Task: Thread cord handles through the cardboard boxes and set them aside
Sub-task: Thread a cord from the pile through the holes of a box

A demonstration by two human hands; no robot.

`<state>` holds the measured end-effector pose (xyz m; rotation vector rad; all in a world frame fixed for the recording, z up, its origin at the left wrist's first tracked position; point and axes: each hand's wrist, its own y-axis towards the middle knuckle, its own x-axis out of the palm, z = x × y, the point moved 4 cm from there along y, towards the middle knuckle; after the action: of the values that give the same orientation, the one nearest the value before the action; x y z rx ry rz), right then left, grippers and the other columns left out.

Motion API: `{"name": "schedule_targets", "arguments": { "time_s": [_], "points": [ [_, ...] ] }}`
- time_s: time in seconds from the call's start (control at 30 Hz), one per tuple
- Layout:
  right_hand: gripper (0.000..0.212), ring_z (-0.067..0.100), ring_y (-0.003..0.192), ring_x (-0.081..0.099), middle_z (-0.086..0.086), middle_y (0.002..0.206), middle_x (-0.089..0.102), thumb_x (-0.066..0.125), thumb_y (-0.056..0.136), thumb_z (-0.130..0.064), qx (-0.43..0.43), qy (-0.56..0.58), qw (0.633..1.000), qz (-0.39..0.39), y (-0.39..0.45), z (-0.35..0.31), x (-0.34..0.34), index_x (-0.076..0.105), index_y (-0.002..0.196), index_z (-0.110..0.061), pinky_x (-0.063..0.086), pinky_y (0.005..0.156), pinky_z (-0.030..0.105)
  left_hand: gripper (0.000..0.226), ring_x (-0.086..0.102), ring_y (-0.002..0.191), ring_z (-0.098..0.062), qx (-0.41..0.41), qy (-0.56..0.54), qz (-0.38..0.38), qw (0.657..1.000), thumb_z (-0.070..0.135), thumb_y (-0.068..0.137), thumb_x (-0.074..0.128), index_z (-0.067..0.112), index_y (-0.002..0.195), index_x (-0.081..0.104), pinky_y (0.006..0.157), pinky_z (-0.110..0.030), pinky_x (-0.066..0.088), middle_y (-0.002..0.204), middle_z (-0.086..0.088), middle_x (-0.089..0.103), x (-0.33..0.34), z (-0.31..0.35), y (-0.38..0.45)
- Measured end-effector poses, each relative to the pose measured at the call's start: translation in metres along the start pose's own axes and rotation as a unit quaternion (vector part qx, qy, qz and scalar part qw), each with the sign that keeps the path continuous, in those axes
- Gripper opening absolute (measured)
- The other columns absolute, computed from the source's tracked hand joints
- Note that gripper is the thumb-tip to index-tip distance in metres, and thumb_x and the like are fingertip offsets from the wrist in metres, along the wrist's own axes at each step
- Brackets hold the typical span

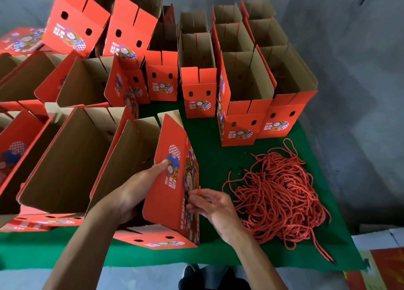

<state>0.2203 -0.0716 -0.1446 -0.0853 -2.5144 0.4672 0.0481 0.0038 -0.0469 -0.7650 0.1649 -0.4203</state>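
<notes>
A red printed cardboard box (172, 202) stands open-topped at the table's near edge, tilted toward me. My left hand (135, 191) grips its right side panel, thumb on the printed outside, fingers inside. My right hand (209, 204) pinches the end of a red cord (198, 190) against that panel's outer face. A big tangled pile of red cords (282, 195) lies on the green table cover (209, 136) just right of my right hand.
Several open red boxes (242, 114) stand in rows across the back and right of the table; more lie tipped on the left (65, 158). Flat printed sheets (380, 268) lie on the floor at the lower right. Grey concrete floor surrounds the table.
</notes>
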Motion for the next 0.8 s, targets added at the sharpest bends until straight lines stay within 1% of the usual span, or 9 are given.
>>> {"name": "schedule_targets", "arguments": {
  "time_s": [0.07, 0.13, 0.33, 0.47, 0.6, 0.67, 0.73, 0.77, 0.8],
  "points": [
    [0.036, 0.024, 0.078, 0.073, 0.020, 0.093, 0.075, 0.090, 0.074, -0.021, 0.001, 0.006, 1.000, -0.001, -0.001, 0.000, 0.001, 0.078, 0.100, 0.001, 0.061, 0.078, 0.030, 0.058, 0.075, 0.102, -0.030, 0.000, 0.001, -0.002, 1.000, 0.068, 0.088, 0.054, 0.025, 0.127, 0.061, 0.095, -0.052, 0.056, 0.112, -0.008, 0.077, 0.001, -0.001, 0.000],
    [0.033, 0.024, 0.078, 0.072, 0.019, 0.093, 0.074, 0.087, 0.078, -0.020, 0.002, 0.014, 1.000, -0.007, 0.000, 0.001, 0.002, 0.077, 0.100, 0.002, 0.061, 0.078, 0.031, 0.057, 0.075, 0.102, -0.029, 0.004, 0.005, -0.001, 1.000, 0.068, 0.088, 0.054, 0.026, 0.126, 0.061, 0.095, -0.053, 0.055, 0.111, -0.007, 0.078, 0.002, -0.001, -0.001],
    [0.024, 0.024, 0.078, 0.071, 0.019, 0.092, 0.072, 0.077, 0.088, -0.015, 0.030, 0.063, 0.997, -0.012, -0.001, 0.007, 0.006, 0.074, 0.101, 0.005, 0.061, 0.077, 0.031, 0.057, 0.076, 0.101, -0.029, 0.004, 0.007, -0.004, 1.000, 0.068, 0.088, 0.053, 0.026, 0.126, 0.061, 0.091, -0.050, 0.057, 0.110, -0.007, 0.078, 0.003, 0.000, -0.002],
    [0.021, 0.024, 0.079, 0.071, 0.019, 0.091, 0.072, 0.075, 0.089, -0.014, 0.054, 0.073, 0.996, -0.001, -0.001, 0.011, 0.004, 0.073, 0.098, 0.005, 0.061, 0.076, 0.030, 0.057, 0.076, 0.100, -0.028, 0.001, 0.005, -0.013, 1.000, 0.068, 0.087, 0.053, 0.027, 0.126, 0.060, 0.084, -0.047, 0.058, 0.109, -0.006, 0.078, 0.005, -0.001, -0.003],
    [0.019, 0.024, 0.077, 0.071, 0.019, 0.090, 0.072, 0.078, 0.086, -0.013, 0.074, 0.087, 0.993, 0.011, 0.001, 0.015, 0.001, 0.074, 0.094, 0.004, 0.062, 0.072, 0.029, 0.062, 0.075, 0.103, -0.028, 0.004, 0.001, -0.032, 0.999, 0.073, 0.084, 0.054, 0.030, 0.127, 0.058, 0.086, -0.048, 0.059, 0.112, -0.005, 0.078, 0.008, -0.002, -0.002],
    [0.020, 0.023, 0.073, 0.070, 0.018, 0.087, 0.072, 0.079, 0.086, -0.015, 0.066, 0.065, 0.996, 0.016, 0.003, 0.014, -0.002, 0.074, 0.093, 0.003, 0.061, 0.070, 0.029, 0.064, 0.075, 0.104, -0.027, 0.006, -0.001, -0.053, 0.999, 0.077, 0.080, 0.054, 0.032, 0.126, 0.058, 0.080, -0.043, 0.062, 0.113, -0.003, 0.077, 0.012, -0.002, -0.003],
    [0.023, 0.022, 0.070, 0.069, 0.016, 0.084, 0.072, 0.078, 0.087, -0.018, 0.045, 0.006, 0.998, 0.039, 0.006, 0.013, -0.004, 0.073, 0.094, 0.003, 0.060, 0.070, 0.029, 0.065, 0.075, 0.105, -0.023, 0.011, 0.021, -0.078, 0.997, 0.082, 0.081, 0.048, 0.034, 0.123, 0.060, 0.073, -0.035, 0.063, 0.113, -0.001, 0.077, 0.020, 0.001, -0.003],
    [0.024, 0.022, 0.068, 0.068, 0.016, 0.083, 0.073, 0.077, 0.089, -0.019, 0.035, -0.026, 0.997, 0.061, 0.007, 0.013, -0.006, 0.072, 0.095, 0.003, 0.060, 0.070, 0.031, 0.070, 0.075, 0.104, -0.023, 0.008, 0.038, -0.081, 0.996, 0.085, 0.082, 0.043, 0.031, 0.122, 0.063, 0.072, -0.032, 0.063, 0.112, -0.003, 0.077, 0.023, 0.001, -0.002],
    [0.022, 0.022, 0.066, 0.068, 0.016, 0.083, 0.073, 0.075, 0.091, -0.017, 0.027, -0.052, 0.995, 0.081, 0.009, 0.013, -0.009, 0.071, 0.096, 0.004, 0.060, 0.068, 0.032, 0.078, 0.075, 0.104, -0.024, -0.002, 0.053, -0.075, 0.996, 0.085, 0.085, 0.036, 0.023, 0.121, 0.065, 0.073, -0.032, 0.063, 0.111, -0.008, 0.077, 0.025, 0.002, 0.000]
  ]
}}
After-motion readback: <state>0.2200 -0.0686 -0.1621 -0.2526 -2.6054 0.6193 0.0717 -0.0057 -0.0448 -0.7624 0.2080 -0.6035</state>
